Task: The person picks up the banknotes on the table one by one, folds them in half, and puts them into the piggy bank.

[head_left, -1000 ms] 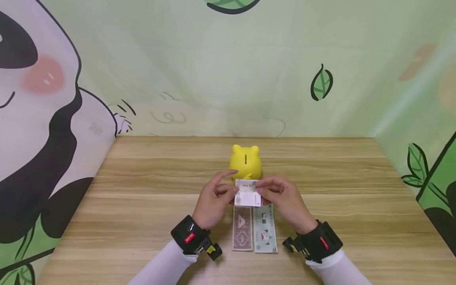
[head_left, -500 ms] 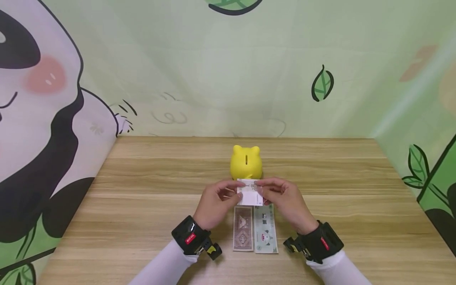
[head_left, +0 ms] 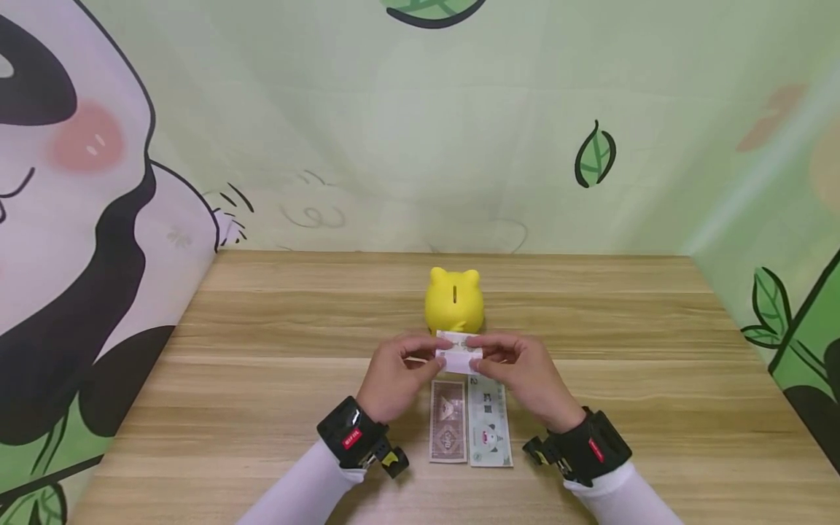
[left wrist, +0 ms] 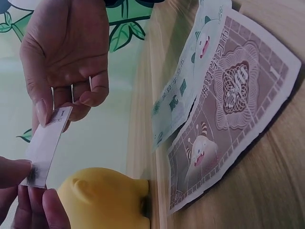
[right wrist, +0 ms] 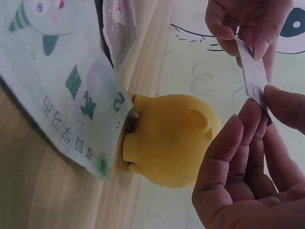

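A small, pale folded banknote is pinched at both ends between my hands, in front of the yellow piggy bank. My left hand holds its left end between thumb and fingers. At the right end, the thumb and fingers of my right hand do the same. The right wrist view shows the note edge-on as a narrow strip. Below it two flat notes lie side by side on the table: a brown one and a light green one with a cartoon figure.
The piggy bank stands just beyond the hands, its coin slot on top. The wood-grain table ends at a green backdrop with a panda and leaves printed on it.
My left index finger came down from its raised position onto the note. The note now looks shorter from front to back, its near part bent up. The right thumb has shifted to its near edge.
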Available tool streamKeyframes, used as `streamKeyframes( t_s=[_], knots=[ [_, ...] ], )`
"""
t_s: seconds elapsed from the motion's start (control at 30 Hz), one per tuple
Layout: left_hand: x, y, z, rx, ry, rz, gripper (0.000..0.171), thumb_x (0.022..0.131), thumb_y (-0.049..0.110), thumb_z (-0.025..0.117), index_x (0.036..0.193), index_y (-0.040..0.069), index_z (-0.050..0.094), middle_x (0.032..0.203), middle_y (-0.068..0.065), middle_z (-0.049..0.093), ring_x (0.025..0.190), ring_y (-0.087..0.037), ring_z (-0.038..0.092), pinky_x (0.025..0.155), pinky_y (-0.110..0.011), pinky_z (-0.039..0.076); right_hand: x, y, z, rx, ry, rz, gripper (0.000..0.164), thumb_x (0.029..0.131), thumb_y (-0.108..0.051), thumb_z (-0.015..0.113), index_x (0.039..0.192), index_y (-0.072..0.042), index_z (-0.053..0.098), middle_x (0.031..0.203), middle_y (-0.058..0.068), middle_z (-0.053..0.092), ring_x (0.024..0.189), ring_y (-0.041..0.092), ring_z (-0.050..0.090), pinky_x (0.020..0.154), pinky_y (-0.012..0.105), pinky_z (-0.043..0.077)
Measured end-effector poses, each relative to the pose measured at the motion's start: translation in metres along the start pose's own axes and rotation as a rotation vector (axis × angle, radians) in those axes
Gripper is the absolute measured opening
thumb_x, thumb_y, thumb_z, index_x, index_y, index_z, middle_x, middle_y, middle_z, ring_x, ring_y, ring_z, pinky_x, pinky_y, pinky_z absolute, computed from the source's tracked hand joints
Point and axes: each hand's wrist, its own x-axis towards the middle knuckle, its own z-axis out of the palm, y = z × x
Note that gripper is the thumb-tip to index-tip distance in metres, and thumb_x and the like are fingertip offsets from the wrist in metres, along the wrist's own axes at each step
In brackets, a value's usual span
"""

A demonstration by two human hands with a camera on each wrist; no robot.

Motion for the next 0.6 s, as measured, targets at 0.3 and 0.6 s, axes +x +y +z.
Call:
streamKeyframes(
  t_s=[0.3,0.6],
  knots=[
    [-0.0006,-0.0013,0.0001,0.034,0.024,0.035,0.017,0.091,0.005,0.077,0.104,0.014,0.083,0.112,-0.004,0.065,0.105,-0.018,0.062,0.084,-0.027,0.061,-0.0006,0.0018,0.0027,-0.087,0.013,-0.008,0.019,0.092,-0.012,0.077,0.111,-0.012,0.079,0.114,0.007,0.076,0.097,0.023,0.067,0.08,0.028,0.057],
    [-0.0008,0.0001,0.0009,0.055,0.035,-0.003,0.016,0.094,0.013,0.075,0.107,0.021,0.081,0.104,0.004,0.077,0.097,-0.015,0.068,0.082,-0.031,0.059,0.0007,0.0017,0.0022,-0.137,0.039,-0.046,0.013,0.094,-0.015,0.076,0.105,-0.015,0.081,0.113,0.004,0.075,0.102,0.02,0.064,0.087,0.033,0.054]
  ],
)
